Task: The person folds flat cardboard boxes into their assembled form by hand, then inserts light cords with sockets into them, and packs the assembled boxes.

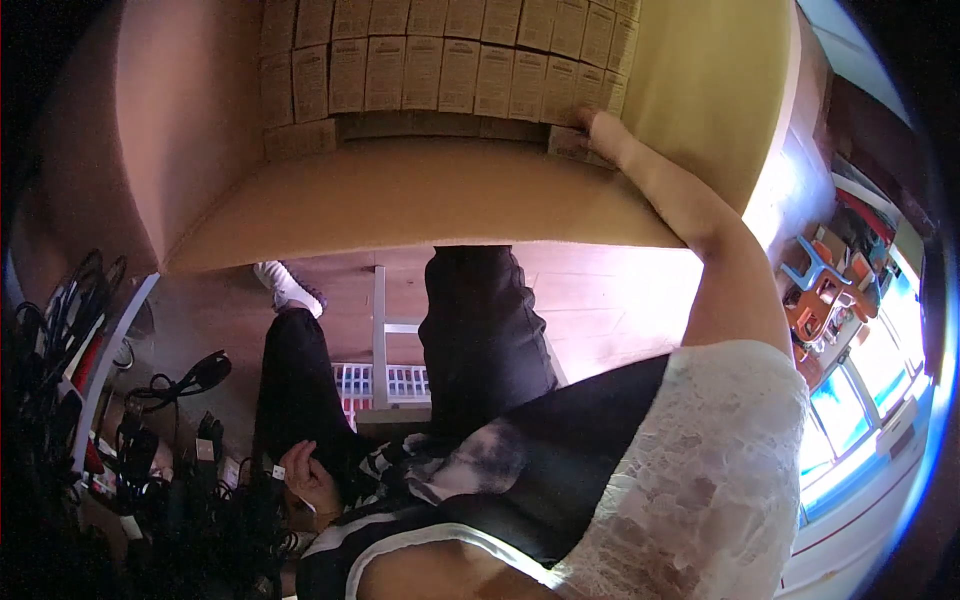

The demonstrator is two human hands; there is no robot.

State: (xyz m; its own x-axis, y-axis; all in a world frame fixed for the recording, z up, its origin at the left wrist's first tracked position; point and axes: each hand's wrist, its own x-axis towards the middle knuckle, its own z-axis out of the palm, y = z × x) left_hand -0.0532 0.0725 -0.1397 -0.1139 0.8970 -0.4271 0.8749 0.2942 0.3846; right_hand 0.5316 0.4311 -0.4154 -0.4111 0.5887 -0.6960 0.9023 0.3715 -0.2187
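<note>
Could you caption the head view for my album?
A right hand reaches into a large carton, near tidy rows of small boxes.

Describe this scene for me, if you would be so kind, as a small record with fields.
Container: large open cardboard carton
Contents: rows of small cardboard boxes
Right hand: inside the carton, at the lower-right small box; grip unclear
Left hand: low down, fingers curled, beside a USB plug; hold unclear
Left side: tangle of black cables
Below carton: white shoe
</note>
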